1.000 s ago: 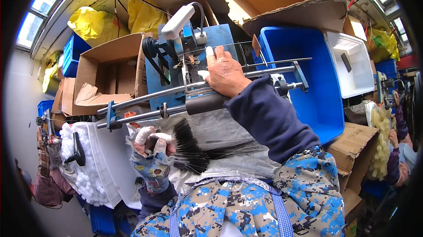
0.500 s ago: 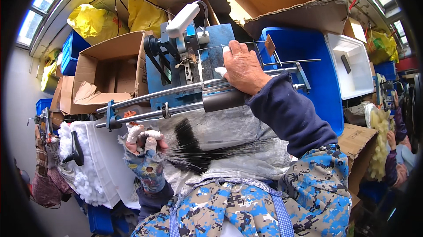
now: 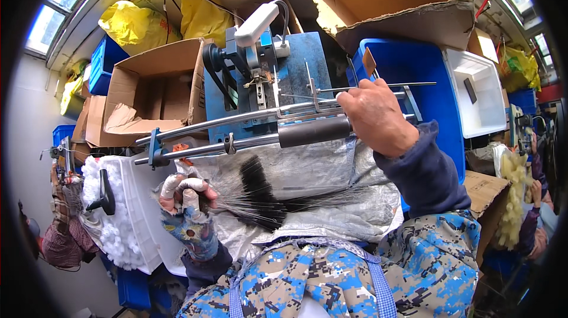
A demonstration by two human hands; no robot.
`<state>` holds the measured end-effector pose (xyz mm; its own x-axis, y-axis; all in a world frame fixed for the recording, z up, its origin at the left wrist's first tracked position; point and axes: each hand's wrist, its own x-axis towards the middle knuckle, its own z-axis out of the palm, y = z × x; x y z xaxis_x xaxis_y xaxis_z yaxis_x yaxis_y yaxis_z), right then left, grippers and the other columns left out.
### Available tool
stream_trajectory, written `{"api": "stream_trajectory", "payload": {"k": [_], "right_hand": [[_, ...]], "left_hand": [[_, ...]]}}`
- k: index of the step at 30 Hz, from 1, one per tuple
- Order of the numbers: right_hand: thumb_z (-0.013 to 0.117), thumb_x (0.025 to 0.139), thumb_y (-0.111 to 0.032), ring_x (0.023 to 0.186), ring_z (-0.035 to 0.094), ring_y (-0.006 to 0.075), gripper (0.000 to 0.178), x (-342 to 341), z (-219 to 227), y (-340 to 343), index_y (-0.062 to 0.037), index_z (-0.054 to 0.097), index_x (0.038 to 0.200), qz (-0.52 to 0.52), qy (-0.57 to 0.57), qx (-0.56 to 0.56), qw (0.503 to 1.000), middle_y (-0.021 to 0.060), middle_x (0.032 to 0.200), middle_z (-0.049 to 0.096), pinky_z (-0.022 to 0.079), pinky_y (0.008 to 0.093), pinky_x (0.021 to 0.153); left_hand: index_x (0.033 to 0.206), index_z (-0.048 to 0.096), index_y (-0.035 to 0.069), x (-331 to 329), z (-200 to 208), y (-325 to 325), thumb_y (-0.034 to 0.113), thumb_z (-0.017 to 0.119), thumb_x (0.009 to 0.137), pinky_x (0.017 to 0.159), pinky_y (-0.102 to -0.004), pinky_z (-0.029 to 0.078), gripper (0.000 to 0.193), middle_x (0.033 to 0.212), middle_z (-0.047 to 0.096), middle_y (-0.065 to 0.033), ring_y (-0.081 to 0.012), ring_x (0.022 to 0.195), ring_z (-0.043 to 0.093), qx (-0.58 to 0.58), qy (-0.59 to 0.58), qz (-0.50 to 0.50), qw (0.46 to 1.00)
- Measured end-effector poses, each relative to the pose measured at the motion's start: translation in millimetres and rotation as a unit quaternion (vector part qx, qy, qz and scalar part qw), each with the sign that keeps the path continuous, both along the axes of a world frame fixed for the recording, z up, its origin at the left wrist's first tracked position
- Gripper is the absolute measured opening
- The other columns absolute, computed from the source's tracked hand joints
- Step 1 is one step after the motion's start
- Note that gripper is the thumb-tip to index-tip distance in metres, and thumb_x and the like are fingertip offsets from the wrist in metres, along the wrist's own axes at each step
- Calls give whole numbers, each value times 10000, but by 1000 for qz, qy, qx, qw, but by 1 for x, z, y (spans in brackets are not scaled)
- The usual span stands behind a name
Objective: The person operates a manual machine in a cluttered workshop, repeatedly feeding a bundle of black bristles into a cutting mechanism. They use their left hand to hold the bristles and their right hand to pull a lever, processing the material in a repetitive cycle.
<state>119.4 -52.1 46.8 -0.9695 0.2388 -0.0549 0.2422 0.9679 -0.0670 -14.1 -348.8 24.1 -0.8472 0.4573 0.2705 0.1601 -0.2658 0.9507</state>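
In the head camera's view, a worker in blue-and-grey camouflage clothing (image 3: 331, 276) sat before a blue metal machine (image 3: 307, 60) topped by a long white housing (image 3: 256, 24). The right hand (image 3: 378, 118), its navy sleeve (image 3: 420, 170) reaching across from the lower right, had its grip together, fingers folded in at a thin metal rod (image 3: 414, 84) above the polished steel rails (image 3: 219, 121); whether it was clamped on the rod could not be told. A dark cylindrical sleeve (image 3: 313, 131) sat on the lower rail, to the left of that hand. The left hand (image 3: 188, 192), white wrappings on its fingers, was curled beside a spread of fine black strands (image 3: 255, 179), whose tips reached toward it; whether its grip was apart or clamped on any of them could not be told. The strands lay on a grey-white sheet (image 3: 367, 205) just below the rails. A deep blue plastic bin (image 3: 435, 111) stood to the right, an open brown cardboard box (image 3: 158, 90) to the left, and white fluffy tufts (image 3: 121, 244) filled a white plastic tub (image 3: 145, 202) at the lower left.
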Motion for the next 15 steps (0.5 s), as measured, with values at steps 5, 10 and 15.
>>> {"api": "stream_trajectory", "payload": {"k": [5,10,15], "right_hand": [[650,663,5,846,576,304,486,16,-18,-71,13,484,1121,120,168,-338,918,157,956,576,434,389,795],[584,765,-16,765,591,370,259,-9,-12,-96,-6,525,1017,100,231,-631,734,179,823,584,456,384,627],[580,735,24,678,591,321,255,-25,-15,-34,-13,589,988,12,249,-226,942,145,774,570,489,364,599]], "left_hand": [[1053,492,11,18,-1,34,-6,531,853,548,-275,515,205,826,610,-164,-207,673,613,26,-70,-94,993],[1070,521,4,32,-1,42,-37,610,793,776,-300,499,294,970,607,-137,-198,909,599,-36,17,-153,987],[1141,494,33,0,-29,9,8,663,723,707,-275,491,451,932,593,-98,-177,779,597,-501,182,-218,818]]}}
